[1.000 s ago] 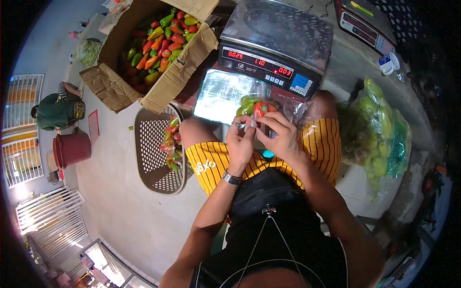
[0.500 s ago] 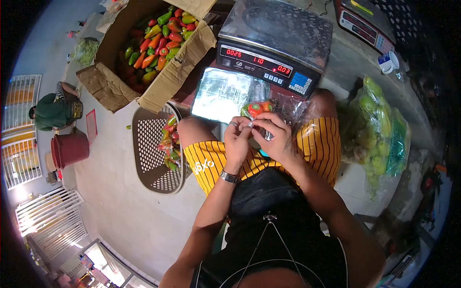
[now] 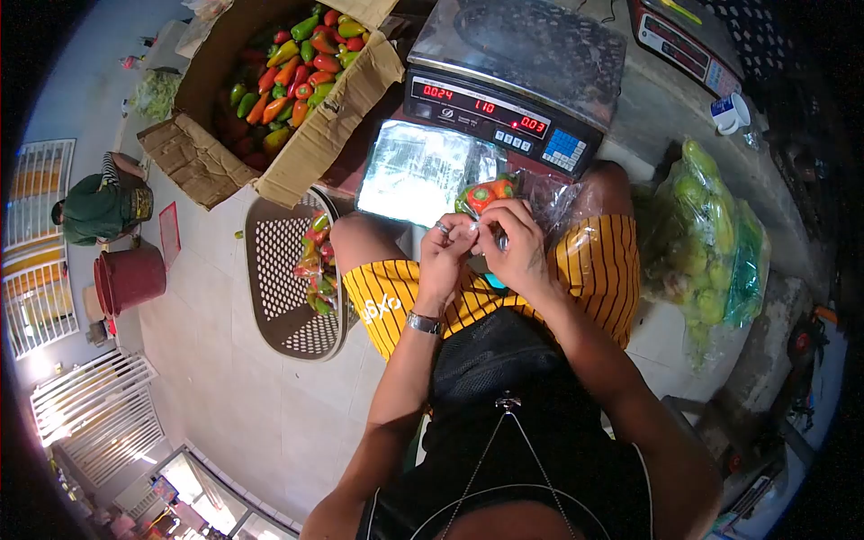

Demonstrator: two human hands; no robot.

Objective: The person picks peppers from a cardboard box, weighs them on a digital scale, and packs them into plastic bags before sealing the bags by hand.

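A small clear plastic bag of red and green peppers (image 3: pixel 486 193) lies just beyond my hands, above my lap. My left hand (image 3: pixel 445 261) has its fingers pinched together at the gathered end of this bag. Close beside it, my right hand (image 3: pixel 515 245) is closed too, its fingertips meeting the left ones at the twisted plastic. Part of the bag's neck is hidden by the fingers. A shiny pile of flat plastic bags (image 3: pixel 416 173) lies beyond the left hand, in front of a lit digital scale (image 3: pixel 517 67).
An open cardboard box (image 3: pixel 310 148) of loose peppers stands at upper left. Below it, a plastic basket (image 3: pixel 268 292) holds bagged peppers. Bagged green produce (image 3: pixel 697 238), a mug (image 3: pixel 729 114) and a second scale (image 3: pixel 675 45) are on the right. A person (image 3: pixel 97 209) bends near a red bucket (image 3: pixel 130 279).
My fingers have shifted slightly at the bag's neck, with the right hand curling in more. The scale's first figure went from 0.025 to 0.024. The view has tilted a little.
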